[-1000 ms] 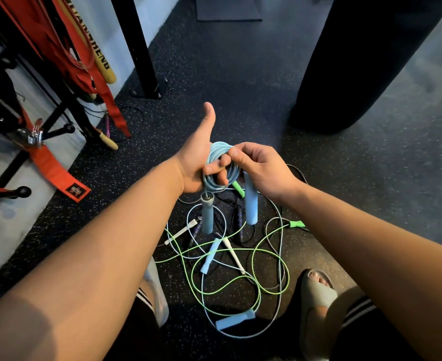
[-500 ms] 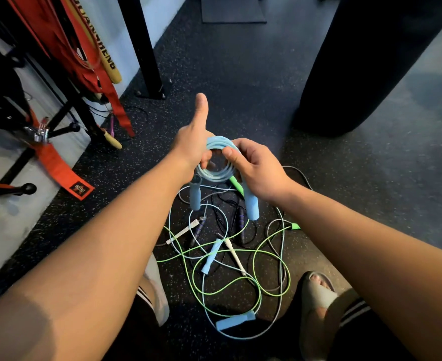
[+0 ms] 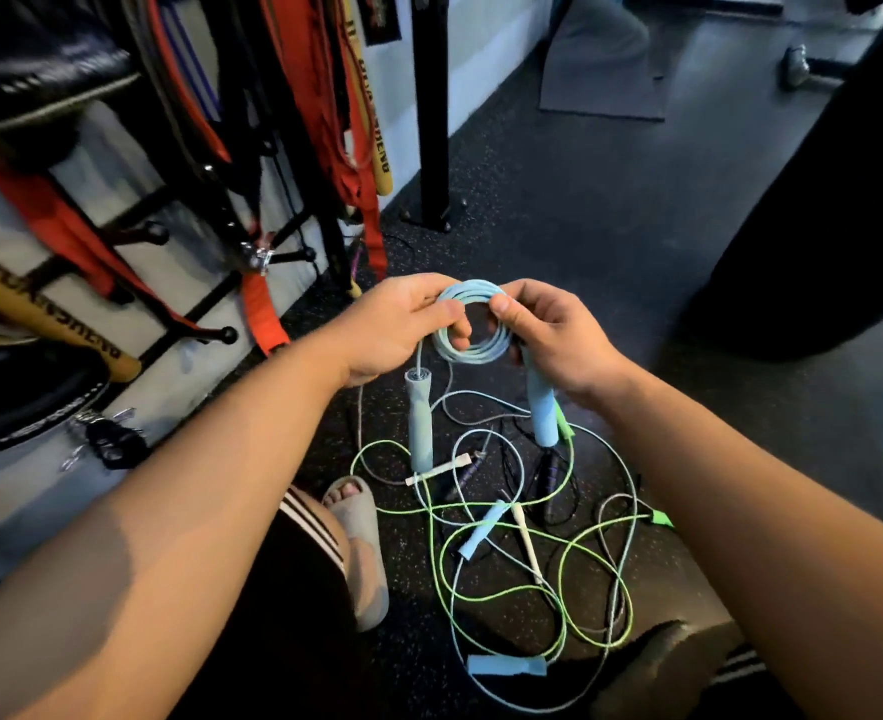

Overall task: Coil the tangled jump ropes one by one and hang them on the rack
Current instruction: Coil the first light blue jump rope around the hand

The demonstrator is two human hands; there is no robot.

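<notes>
hands on coiled rope

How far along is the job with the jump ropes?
Done: the light blue rope is wound into a coil. In hand: left hand and right hand grip that coil, its handles dangling. Left: hanging it on the rack, then coiling the green rope and the others tangled on the floor.

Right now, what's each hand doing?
Left hand: grips the coiled blue jump rope.
Right hand: pinches the same coil.
</notes>
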